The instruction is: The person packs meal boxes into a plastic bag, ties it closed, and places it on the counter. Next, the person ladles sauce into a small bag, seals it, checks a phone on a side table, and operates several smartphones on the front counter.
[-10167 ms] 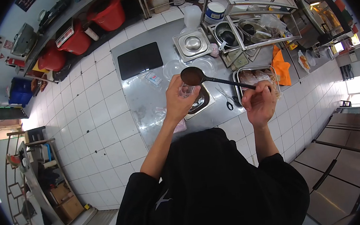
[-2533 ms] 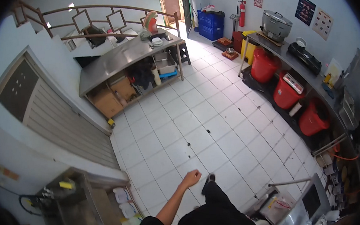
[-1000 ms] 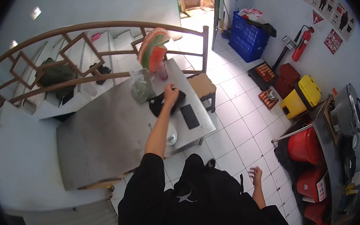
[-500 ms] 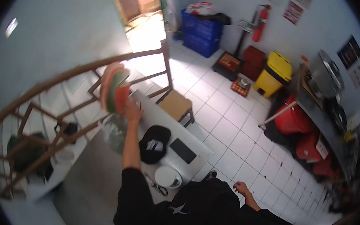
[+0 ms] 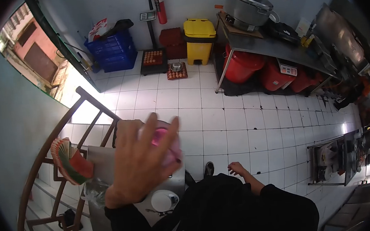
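Note:
My left hand [image 5: 136, 161] is raised close to the camera above the metal table [image 5: 98, 154], its fingers curled around a round pink see-through thing [image 5: 160, 136]. The hand is blurred and hides part of that thing, so its kind is unclear. A fanned stack of red, green and white paper packets [image 5: 72, 162] leans at the railing beyond the table. Near my left wrist lies a clear plastic bag [image 5: 95, 191]. A round white device [image 5: 164, 201] sits by my body. My right hand [image 5: 236, 168] hangs over the floor with fingers loosely apart, holding nothing visible.
A wooden railing [image 5: 43, 150] runs along the left. Against the far wall are blue crates [image 5: 111, 51], egg trays [image 5: 152, 57] and a yellow bin [image 5: 200, 39]. A metal bench [image 5: 248, 39] bears a large cooker [image 5: 250, 11], with red tubs [image 5: 242, 66] beneath.
My left hand has left the striped paper packets and come up toward the camera, now with the pink thing. The view has turned right. My right hand still hangs low.

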`<state>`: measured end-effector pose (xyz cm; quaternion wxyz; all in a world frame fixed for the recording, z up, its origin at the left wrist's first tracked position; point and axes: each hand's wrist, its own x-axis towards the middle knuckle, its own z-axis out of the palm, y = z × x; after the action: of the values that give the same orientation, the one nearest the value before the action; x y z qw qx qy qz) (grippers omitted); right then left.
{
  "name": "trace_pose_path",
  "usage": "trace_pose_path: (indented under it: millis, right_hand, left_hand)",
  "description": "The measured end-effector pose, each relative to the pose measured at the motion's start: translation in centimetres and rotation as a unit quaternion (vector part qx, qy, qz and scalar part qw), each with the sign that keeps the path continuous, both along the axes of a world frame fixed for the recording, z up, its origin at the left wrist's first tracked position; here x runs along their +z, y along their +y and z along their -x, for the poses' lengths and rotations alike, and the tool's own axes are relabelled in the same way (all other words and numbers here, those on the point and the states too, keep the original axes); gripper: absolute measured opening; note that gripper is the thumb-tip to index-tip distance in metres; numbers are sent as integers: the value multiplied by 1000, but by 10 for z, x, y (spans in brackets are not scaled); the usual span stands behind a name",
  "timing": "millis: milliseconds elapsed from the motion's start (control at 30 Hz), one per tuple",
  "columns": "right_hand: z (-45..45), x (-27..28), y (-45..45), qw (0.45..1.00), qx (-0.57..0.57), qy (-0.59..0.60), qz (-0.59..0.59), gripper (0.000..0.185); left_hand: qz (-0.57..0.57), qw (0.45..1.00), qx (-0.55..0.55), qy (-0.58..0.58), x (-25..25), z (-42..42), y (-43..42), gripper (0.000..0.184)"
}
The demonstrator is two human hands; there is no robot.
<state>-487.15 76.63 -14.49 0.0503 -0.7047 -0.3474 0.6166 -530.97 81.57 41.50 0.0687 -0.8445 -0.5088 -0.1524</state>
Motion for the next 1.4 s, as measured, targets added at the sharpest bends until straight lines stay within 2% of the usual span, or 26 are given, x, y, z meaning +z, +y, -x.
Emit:
trace_pose_path:
  millis: [67, 100, 167, 300, 333, 367, 400, 467, 567, 633, 700, 767, 800, 900, 1000, 1133, 1400]
  right_hand:
    - [6, 2, 1, 999, -21, 20, -31, 29]
    - [7, 9, -4, 995, -15, 26, -92, 29]
    - [2, -16, -12, 997, -53, 30, -42, 30]
    - [-15, -62, -55, 993, -114, 2, -39, 27]
    - [-30, -112, -73, 992, 38, -33, -116, 26]
    - [-44, -160, -91, 952, 194, -102, -212, 25]
    - [-57, -202, -108, 884, 303, -173, -310, 25]
    - [-61, -209, -128, 875, 353, -214, -253, 26]
    - [-62, -215, -152, 886, 340, -265, -172, 31]
    - [-53, -207, -165, 892, 337, -282, -104, 35]
    - [-51, -206, -170, 901, 322, -271, -107, 36]
    - [-55, -210, -174, 907, 307, -251, -139, 34]
    - [-52, -212, -174, 900, 313, -265, -145, 32]
    - [-51, -218, -153, 878, 338, -290, -176, 23]
    - [-48, -225, -137, 867, 340, -275, -238, 23]
    - [-28, -168, -106, 889, 327, -213, -240, 25]
    - [-24, -151, -90, 896, 317, -209, -230, 27]
  left_hand:
    - [-27, 996, -90, 10, 29, -38, -2, 51]
    - [-28, 992, -126, 8, 40, -54, -4, 51]
    - [-53, 980, -191, 15, 57, -82, -6, 53]
    - [-163, 955, -245, 25, 79, -129, -21, 63]
    - [-211, 940, -269, 14, 76, -134, -16, 66]
    - [-261, 921, -290, 4, 73, -140, -11, 70]
    - [-327, 885, -330, -14, 59, -142, 7, 75]
    - [-381, 851, -358, -50, 55, -154, 17, 76]
    - [-369, 857, -351, -78, 59, -165, 8, 67]
    - [-413, 828, -374, -67, 62, -165, 17, 64]
    - [-471, 790, -388, -57, 69, -171, 29, 57]
    - [-454, 801, -389, -41, 73, -170, 25, 60]
    - [-404, 830, -383, -28, 74, -164, 12, 68]
    - [-350, 855, -382, 5, 76, -156, 9, 77]
    - [-316, 867, -386, 14, 76, -153, 11, 73]
    - [-275, 893, -355, 32, 81, -152, 5, 66]
    - [-282, 913, -296, 18, 79, -146, 5, 61]
